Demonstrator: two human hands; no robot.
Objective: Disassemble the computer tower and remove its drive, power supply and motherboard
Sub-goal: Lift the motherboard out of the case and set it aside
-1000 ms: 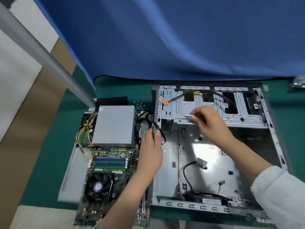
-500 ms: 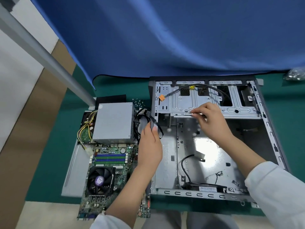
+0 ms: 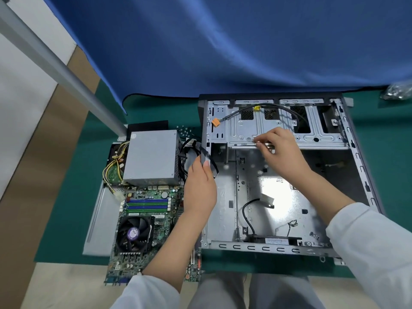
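Computer tower [image 3: 285, 197], lying open on its side on the green surface [image 3: 66, 219], has its motherboard [image 3: 147, 219] and power supply [image 3: 151, 157] set out just left of it. The right hand [image 3: 283, 150] pinches a slim silver tool [image 3: 263, 143] between its fingers [image 3: 267, 139] at the lower edge of the drive cage [image 3: 278, 130]. The left hand [image 3: 200, 188] holds black cables [image 3: 207, 157] between thumb and fingers beside the tower's left wall.

Blue cloth [image 3: 223, 41], green mat [image 3: 73, 175], silver case [image 3: 223, 208], grey power supply [image 3: 151, 157], green motherboard [image 3: 165, 233]
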